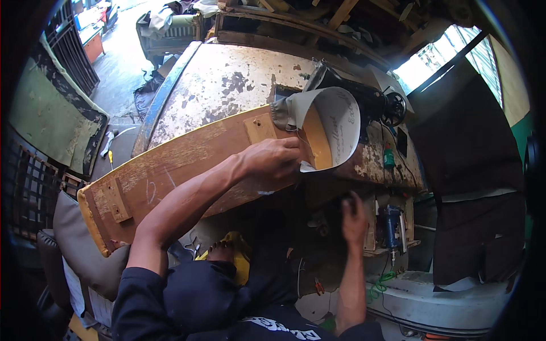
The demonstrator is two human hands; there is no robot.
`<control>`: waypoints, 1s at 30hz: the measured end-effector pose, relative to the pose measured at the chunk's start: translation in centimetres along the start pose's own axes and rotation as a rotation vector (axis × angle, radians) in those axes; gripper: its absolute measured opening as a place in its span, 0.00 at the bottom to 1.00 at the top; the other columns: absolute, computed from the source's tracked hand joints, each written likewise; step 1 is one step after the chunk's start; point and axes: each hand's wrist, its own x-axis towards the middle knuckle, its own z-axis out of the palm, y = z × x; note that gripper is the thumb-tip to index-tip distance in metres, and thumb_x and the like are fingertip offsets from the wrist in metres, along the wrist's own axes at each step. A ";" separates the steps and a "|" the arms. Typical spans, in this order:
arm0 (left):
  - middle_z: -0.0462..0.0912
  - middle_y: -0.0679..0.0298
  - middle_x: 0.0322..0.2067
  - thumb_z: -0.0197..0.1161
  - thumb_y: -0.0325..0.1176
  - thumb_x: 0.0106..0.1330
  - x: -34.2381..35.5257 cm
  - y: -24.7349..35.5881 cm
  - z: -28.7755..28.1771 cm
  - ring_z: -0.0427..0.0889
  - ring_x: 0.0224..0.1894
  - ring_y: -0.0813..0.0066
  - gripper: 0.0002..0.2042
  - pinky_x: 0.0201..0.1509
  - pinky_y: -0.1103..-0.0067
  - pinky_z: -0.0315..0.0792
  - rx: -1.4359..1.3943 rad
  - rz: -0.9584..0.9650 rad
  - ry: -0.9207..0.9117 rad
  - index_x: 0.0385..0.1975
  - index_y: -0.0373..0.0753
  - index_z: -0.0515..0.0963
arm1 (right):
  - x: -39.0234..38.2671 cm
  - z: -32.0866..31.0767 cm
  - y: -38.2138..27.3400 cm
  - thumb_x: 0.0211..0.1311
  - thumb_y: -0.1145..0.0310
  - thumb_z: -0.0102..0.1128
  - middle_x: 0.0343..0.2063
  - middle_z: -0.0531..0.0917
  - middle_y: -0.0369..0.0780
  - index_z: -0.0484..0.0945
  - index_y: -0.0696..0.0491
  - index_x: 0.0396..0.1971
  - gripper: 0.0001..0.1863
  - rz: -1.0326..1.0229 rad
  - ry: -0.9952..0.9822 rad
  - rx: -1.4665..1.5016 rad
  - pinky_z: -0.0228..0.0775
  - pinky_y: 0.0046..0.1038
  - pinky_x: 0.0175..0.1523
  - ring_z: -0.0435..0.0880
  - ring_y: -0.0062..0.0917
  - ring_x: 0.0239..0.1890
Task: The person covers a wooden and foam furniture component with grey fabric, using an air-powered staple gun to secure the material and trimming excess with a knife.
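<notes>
Workshop table (pixel 187 96): pale, flaking top with a blue edge strip, set ahead of the person in a cluttered work area.

Long wooden board (pixel 187 162): positioned diagonally across the front of the person, from lower left to upper right, with its right end at the table. Yellow padding shows along the rim, and two wooden cleats (pixel 260 128) are fixed across the upper face.

Grey cover (pixel 344 125): located at the board's right end, looped upward with its pale backing exposed and gathered at the upper left. A thin thread (pixel 303 137) shows beside the gathers.

Left hand (pixel 276 154): set over the board, just beside the opening of the cover. Fingers are curled inward; whether they grip the thread or the cover edge cannot be told.

Right hand (pixel 354 220): raised below the table edge, apart from the board. Fingers are partly bent; whether anything is held cannot be told.

Adjacent items: a dark sewing machine (pixel 364 96) stands behind the cover, with a green bottle (pixel 389 159) to its near side. A blue air tool (pixel 392 227) is located right of the right hand, above a green coiled hose (pixel 380 287). Orange-handled pliers (pixel 319 286) are lower down. A grey cushion (pixel 91 244) sits beside the board's left end; a dark sheet (pixel 472 170) hangs at far right.
</notes>
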 end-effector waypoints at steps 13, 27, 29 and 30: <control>0.81 0.45 0.44 0.64 0.68 0.63 -6.3 2.4 -9.4 0.83 0.49 0.49 0.41 0.58 0.56 0.72 0.391 -0.775 0.260 0.62 0.36 0.70 | 1.5 15.1 -5.4 0.73 0.64 0.62 0.61 0.75 0.40 0.67 0.55 0.67 0.27 0.129 0.020 1.173 0.72 0.35 0.65 0.76 0.28 0.62; 0.74 0.46 0.65 0.34 0.72 0.75 -3.7 7.9 -16.2 0.74 0.66 0.60 0.46 0.74 0.70 0.62 -0.338 -1.162 -0.064 0.67 0.29 0.71 | 1.6 -2.9 -21.8 0.69 0.70 0.67 0.48 0.84 0.43 0.72 0.63 0.59 0.23 -0.170 -0.231 1.273 0.79 0.28 0.53 0.84 0.24 0.51; 0.72 0.48 0.68 0.34 0.72 0.74 -5.4 8.6 -17.8 0.71 0.69 0.60 0.46 0.76 0.68 0.59 -0.252 -1.166 -0.105 0.69 0.32 0.69 | 1.5 -3.4 -22.1 0.67 0.71 0.70 0.46 0.86 0.43 0.73 0.62 0.58 0.24 -0.302 -0.293 1.214 0.82 0.30 0.49 0.85 0.24 0.49; 0.71 0.48 0.68 0.33 0.73 0.74 -6.0 9.3 -18.6 0.70 0.70 0.60 0.46 0.76 0.68 0.58 -0.206 -1.179 -0.112 0.70 0.33 0.69 | 1.5 -3.6 -21.9 0.64 0.70 0.72 0.44 0.87 0.43 0.74 0.62 0.57 0.24 -0.381 -0.290 0.935 0.83 0.31 0.47 0.87 0.24 0.46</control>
